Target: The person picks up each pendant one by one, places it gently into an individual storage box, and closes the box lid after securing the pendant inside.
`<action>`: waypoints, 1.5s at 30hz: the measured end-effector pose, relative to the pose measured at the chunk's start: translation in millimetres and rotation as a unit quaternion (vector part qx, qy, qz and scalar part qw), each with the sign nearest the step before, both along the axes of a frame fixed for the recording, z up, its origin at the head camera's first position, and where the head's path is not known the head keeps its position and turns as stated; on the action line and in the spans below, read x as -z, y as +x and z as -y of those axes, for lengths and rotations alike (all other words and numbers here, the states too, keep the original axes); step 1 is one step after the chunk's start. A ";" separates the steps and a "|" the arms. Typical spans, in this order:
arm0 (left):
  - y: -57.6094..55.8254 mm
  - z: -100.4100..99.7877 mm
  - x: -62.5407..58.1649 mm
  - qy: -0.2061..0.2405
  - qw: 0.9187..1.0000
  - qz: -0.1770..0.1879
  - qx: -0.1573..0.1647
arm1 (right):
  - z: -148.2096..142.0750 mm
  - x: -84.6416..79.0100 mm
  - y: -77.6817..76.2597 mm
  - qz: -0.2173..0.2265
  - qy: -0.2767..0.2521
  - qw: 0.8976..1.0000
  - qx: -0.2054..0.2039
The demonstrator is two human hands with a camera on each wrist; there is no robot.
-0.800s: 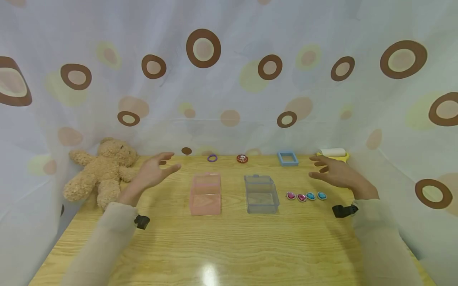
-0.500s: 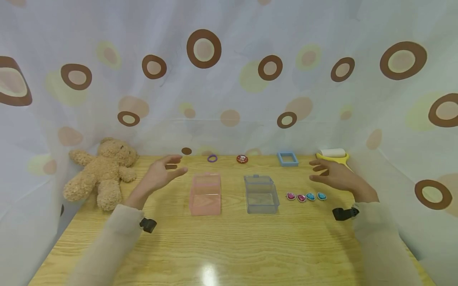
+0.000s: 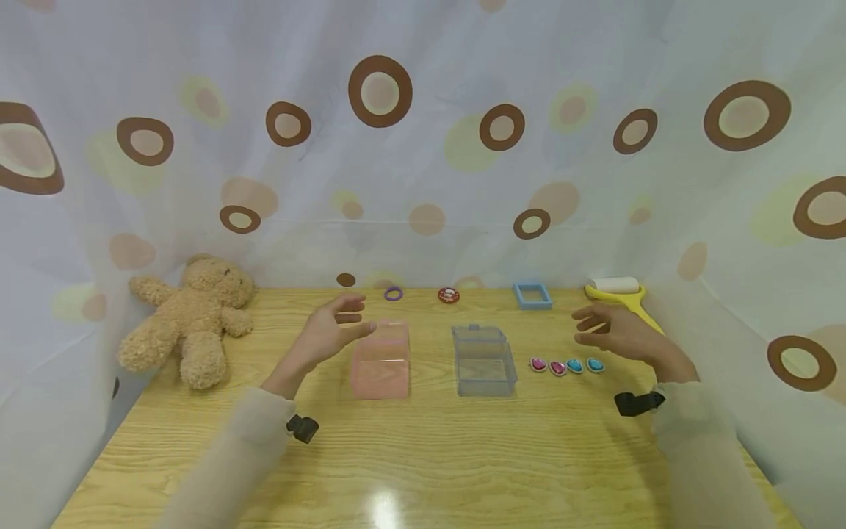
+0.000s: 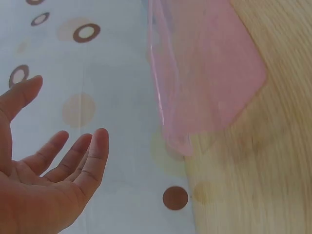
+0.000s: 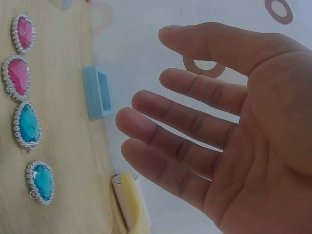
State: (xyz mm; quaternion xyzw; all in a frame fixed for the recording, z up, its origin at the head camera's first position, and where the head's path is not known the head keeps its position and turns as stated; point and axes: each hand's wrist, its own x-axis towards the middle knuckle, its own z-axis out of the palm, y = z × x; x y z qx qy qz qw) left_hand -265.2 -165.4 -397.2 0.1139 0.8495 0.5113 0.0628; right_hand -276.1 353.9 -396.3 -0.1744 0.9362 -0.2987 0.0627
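Note:
My left hand [image 3: 328, 334] hovers at the left side of a pink see-through box [image 3: 381, 371] whose lid stands raised. Its fingers are spread and hold nothing, and the thumb overlaps the box's lid in the head view. To the right stands a grey-blue see-through box [image 3: 485, 369], its lid also up. My right hand [image 3: 617, 334] hangs with relaxed, parted fingers and holds nothing. Nearest to it are two pink gems [image 5: 19, 78] and two blue gems [image 5: 28, 126] with silvery beaded rims, lying in a row on the table.
A teddy bear [image 3: 198, 323] sits at the far left. Along the back lie a purple ring [image 3: 393, 289], a red patterned disc [image 3: 449, 295], a light-blue square frame [image 3: 532, 304] and a yellow-handled lint roller [image 3: 615, 286]. A dotted curtain [image 3: 423, 147] encloses the wooden table [image 3: 423, 455].
My left hand has moved right, from beside the teddy bear to the pink box. My right hand has stayed almost in place. The boxes and gems have not moved.

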 end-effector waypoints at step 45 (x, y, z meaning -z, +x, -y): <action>19.9 -128.9 48.3 0.075 0.994 0.038 0.065 | -15.4 50.3 1.5 0.114 -0.046 0.992 0.019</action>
